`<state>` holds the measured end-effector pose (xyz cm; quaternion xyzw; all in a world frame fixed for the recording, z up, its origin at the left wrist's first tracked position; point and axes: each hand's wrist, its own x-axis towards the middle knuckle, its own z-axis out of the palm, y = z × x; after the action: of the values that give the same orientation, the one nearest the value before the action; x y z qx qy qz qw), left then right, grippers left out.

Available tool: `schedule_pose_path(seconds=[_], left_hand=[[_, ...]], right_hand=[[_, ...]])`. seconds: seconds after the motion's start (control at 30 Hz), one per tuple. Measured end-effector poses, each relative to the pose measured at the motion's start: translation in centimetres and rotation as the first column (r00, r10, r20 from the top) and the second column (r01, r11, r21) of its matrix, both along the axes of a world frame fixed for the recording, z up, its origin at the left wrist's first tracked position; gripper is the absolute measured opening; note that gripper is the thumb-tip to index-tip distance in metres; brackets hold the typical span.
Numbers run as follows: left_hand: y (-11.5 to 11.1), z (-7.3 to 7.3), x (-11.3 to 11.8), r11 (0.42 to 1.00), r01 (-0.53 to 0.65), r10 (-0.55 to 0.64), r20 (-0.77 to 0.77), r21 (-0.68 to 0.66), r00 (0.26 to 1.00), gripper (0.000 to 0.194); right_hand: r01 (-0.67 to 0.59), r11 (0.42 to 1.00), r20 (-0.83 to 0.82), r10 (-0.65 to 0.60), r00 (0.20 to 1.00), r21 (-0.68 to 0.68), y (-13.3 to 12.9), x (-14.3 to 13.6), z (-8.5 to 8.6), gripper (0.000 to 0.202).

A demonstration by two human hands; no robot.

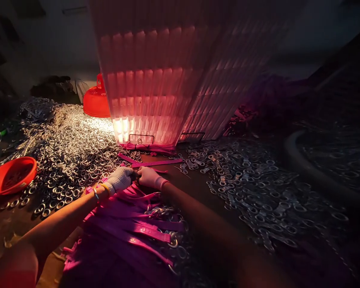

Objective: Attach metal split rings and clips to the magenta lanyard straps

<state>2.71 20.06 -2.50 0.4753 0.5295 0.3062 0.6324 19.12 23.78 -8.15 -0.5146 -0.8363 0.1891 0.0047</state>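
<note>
My left hand [120, 179], in a white dotted glove, is closed and meets my right hand [150, 177], in a pale glove, at the middle of the view. Fingers of both hands pinch around a small dark spot; what they hold there is too small to make out. Beneath and in front of them spreads a heap of magenta straps [132, 228], several ending in a metal ring [174, 242]. Just beyond my hands, a loose magenta strap [157, 163] lies across the work surface.
A large pile of metal rings [78, 152] lies left under a red lamp [96, 101]. A red bowl [12, 176] stands far left. Translucent ribbed panels [147, 88] rise ahead. Metal clasps with rings [258, 192] are scattered right.
</note>
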Motion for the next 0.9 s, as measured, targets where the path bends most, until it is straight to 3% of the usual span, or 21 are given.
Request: schedule_pose_path(seconds=[0.13,0.23,0.37,0.53,0.7,0.9], left_hand=[[0.6,-1.3,-0.4,0.999,0.019,-0.016,-0.093,0.032,0.996,0.027],[-0.1,-1.2,-1.5,1.0,0.019,-0.02,-0.069,-0.014,0.997,0.023],[-1.3,-0.4,-1.9,0.988,0.011,-0.002,0.062,-0.154,0.998,0.011],[-1.8,0.3,0.0,0.939,-0.016,0.128,0.306,-0.345,0.943,0.012],[-2.6,2.2,0.3,0.928,-0.069,0.259,0.499,-0.367,0.827,0.016],[-5.6,5.5,-0.7,0.949,-0.006,0.218,0.645,-0.314,0.732,0.022]], right_hand=[[0.023,0.999,-0.055,-0.025,0.998,-0.031,-0.4,0.0,-0.1,0.023],[0.087,0.996,-0.149,-0.087,0.985,-0.005,-1.2,0.9,0.6,0.015],[0.148,0.987,-0.365,-0.116,0.924,0.063,-3.5,2.5,3.5,0.022],[0.068,0.992,-0.556,0.005,0.831,0.11,-7.3,3.1,7.3,0.026],[0.019,0.983,-0.651,0.106,0.752,0.182,-10.2,2.6,8.0,0.029],[0.083,0.977,-0.664,0.071,0.744,0.197,-12.9,2.9,9.1,0.022]])
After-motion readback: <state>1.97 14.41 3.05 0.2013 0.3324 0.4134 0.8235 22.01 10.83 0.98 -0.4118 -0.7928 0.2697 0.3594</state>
